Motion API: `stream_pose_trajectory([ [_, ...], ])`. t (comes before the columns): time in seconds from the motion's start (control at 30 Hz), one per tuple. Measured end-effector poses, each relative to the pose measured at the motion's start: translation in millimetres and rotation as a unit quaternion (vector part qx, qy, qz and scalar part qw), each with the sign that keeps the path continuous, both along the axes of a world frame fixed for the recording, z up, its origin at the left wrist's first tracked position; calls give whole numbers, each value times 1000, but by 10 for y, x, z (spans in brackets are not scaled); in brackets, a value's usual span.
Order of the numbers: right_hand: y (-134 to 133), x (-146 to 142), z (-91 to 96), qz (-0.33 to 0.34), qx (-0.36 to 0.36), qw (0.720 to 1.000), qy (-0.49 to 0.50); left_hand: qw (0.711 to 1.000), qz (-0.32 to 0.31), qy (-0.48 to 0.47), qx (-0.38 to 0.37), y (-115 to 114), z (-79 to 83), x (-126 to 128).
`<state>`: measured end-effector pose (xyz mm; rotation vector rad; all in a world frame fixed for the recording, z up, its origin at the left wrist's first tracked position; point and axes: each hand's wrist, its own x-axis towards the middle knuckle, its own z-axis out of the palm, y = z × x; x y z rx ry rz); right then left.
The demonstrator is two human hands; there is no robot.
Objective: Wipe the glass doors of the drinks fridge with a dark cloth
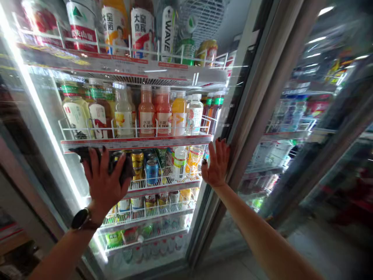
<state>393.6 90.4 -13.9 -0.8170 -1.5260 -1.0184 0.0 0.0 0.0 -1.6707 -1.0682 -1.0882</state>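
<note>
Left hand presses one dark cloth to fridge glass, right hand spread empty.

A bright LED strip runs down the left edge of the drinks cooler door, flaring white across the glass. Ceiling lights streak as glare over the neighbouring glass door, the view bows at its edges, and the lower left corner falls dim.

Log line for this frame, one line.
left hand: dark cloth on glass cooler door / right hand: palm flat on same door
</note>
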Motion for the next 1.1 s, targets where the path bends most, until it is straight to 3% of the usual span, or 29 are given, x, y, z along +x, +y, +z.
stream_pose_trajectory([
  [0.07,22,32,-2,-20,-19,1000,-3,998,-22,48,-35,-35,-490,-16],
  [0.13,20,44,6,-28,-33,999,-2,993,-52,86,-55,-73,-862,-31],
  [0.2,-40,-13,29,-27,-39,999,0,987,-88,119,-60,-89,-1028,-16],
  [0.23,-102,-86,46,-16,-40,999,8,985,-106,127,-55,-79,-1021,18],
  [0.33,-407,-533,107,56,-47,994,85,983,-158,91,-20,26,-680,276],
  [0.4,-638,-957,162,136,-49,982,118,981,-190,44,13,128,-292,546],
  [0.5,-831,-1508,295,245,-64,965,65,975,-218,8,32,227,260,888],
  [0.57,-813,-1698,394,264,-94,959,44,972,-231,33,27,219,503,955],
  [0.63,-722,-1767,450,237,-127,963,27,967,-240,80,19,160,628,874],
  [0.77,-535,-1751,413,126,-130,980,-77,949,-199,244,-6,-23,680,467],
  [0.87,-456,-1511,506,77,-88,987,-113,944,-157,290,-1,-178,761,104],
  [0.93,-394,-1176,728,59,-63,993,-75,950,-140,279,10,-283,872,-152],
  [1.03,-271,-698,1194,33,-41,997,57,964,-107,244,11,-382,1022,-518],
  [1.1,-223,-665,1418,22,-24,992,123,978,-79,194,12,-369,1044,-693],
])
